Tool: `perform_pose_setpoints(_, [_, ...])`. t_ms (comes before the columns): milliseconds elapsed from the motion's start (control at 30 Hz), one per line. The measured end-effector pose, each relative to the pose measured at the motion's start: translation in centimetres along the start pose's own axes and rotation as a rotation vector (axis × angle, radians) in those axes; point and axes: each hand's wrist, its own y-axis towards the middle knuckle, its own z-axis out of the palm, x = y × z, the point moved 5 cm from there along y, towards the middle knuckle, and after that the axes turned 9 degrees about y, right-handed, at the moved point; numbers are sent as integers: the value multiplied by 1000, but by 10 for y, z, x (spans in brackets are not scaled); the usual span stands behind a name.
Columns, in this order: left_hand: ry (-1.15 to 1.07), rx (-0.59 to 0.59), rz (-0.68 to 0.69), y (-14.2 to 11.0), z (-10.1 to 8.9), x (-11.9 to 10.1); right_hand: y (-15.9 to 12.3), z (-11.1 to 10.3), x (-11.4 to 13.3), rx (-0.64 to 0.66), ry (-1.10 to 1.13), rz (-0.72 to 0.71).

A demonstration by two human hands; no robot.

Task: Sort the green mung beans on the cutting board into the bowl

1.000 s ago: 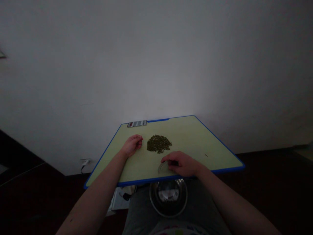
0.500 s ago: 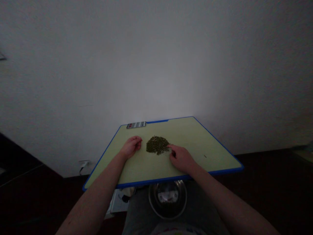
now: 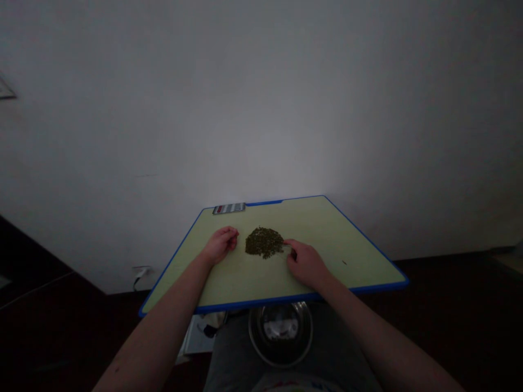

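Resting both hands on a blue-rimmed green board (image 3: pixel 327 267), grip released: left hand (image 3: pixel 220 245) loosely curled beside the crumbled green herb pile (image 3: pixel 263 243) at frame centre, right hand (image 3: pixel 306 265) empty, index finger (image 3: pixel 289 243) at the pile's right edge.

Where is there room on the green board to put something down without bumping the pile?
The biggest bare patch of the blue-edged green board lies past the green pile, between the far edge and the right hand. Another lies by the near edge, below the pile, between the left hand and the right hand. It's crowded around the pile, a hand on each side.
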Motion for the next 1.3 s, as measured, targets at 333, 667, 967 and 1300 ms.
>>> perform_pose_setpoints(333, [4,11,12,1,-1,1,0,3,1,48,60,-55])
perform_pose_setpoints(667, [22,29,18,2,-2,4,-2,0,3,22,61,-41])
perform_pose_setpoints(967, [4,32,17,1,0,1,2,2,-2,11,22,-5])
perform_pose_setpoints(1300, [-13,13,-2,-1,1,0,1,2,2,57,48,-46])
